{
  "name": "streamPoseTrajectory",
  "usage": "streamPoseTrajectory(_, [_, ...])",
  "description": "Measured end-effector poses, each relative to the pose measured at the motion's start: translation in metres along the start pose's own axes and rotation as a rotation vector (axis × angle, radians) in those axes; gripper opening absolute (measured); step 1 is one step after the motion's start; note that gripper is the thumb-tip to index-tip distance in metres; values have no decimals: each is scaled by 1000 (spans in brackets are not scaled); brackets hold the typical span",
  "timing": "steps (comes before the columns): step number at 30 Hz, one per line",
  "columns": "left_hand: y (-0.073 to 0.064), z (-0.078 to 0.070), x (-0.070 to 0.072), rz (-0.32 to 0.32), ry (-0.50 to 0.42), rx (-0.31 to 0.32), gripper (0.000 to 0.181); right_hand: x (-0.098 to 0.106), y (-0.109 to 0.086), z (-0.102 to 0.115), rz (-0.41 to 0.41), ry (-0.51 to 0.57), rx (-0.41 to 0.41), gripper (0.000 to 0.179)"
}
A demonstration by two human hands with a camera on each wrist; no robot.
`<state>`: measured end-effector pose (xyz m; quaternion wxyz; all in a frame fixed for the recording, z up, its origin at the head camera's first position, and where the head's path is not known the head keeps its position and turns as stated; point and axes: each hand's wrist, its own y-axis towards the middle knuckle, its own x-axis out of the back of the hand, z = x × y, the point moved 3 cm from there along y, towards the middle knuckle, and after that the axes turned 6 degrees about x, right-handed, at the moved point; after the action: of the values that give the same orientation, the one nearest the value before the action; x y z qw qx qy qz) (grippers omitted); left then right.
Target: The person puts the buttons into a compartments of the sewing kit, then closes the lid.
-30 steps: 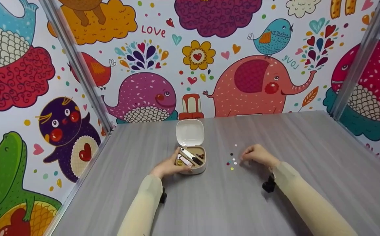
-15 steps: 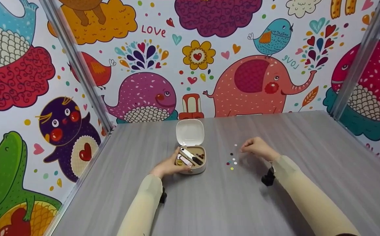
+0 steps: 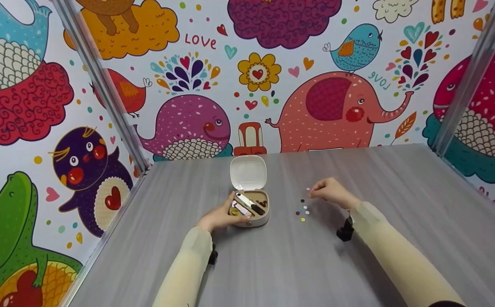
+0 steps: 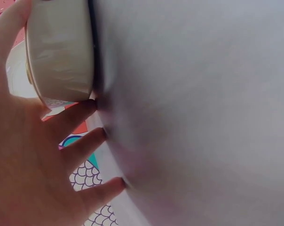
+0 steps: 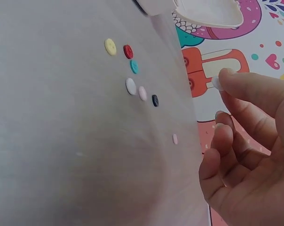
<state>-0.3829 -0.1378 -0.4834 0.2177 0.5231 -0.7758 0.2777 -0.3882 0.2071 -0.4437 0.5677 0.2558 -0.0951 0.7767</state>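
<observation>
A small white box [image 3: 256, 221] stands on the table with its lid [image 3: 248, 172] raised. My left hand [image 3: 218, 216] grips its left side, thumb at the front; in the left wrist view the index fingertip touches the box wall and the other fingers are spread on the table. Inside lie a white-and-black tool [image 3: 249, 203], a pinkish-white piece [image 3: 240, 209], a gold-coloured piece [image 3: 234, 211] and small dark red pieces [image 3: 262, 203]. My right hand [image 3: 332, 192], raised over the table, pinches a white button [image 5: 216, 83] between thumb and index finger.
Several loose buttons lie right of the box: yellow [image 5: 110, 47], red [image 5: 128, 52], teal [image 5: 134, 67], white [image 5: 131, 86], pale pink [image 5: 142, 93] and black [image 5: 155, 100] ones. Another pale pink button [image 5: 175, 139] lies apart. Patterned walls [image 3: 256, 102] border the grey table [image 3: 273, 264].
My right hand has lifted off the table beside the buttons and shifted slightly left, toward the box. The left hand and the box have stayed in place.
</observation>
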Motion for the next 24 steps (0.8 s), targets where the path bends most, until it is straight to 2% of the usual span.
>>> streamPoseTrajectory(6, [1, 1, 0, 4, 0, -2, 112, -12, 14, -27, 0, 19, -5, 13])
streamPoseTrajectory(17, [0, 1, -1, 11, 24, -9, 112, -34, 23, -27, 24, 38, -13, 15])
streamPoseTrajectory(24, [0, 1, 0, -5, 21, 9, 112, -46, 33, -21, 63, 80, -26, 15])
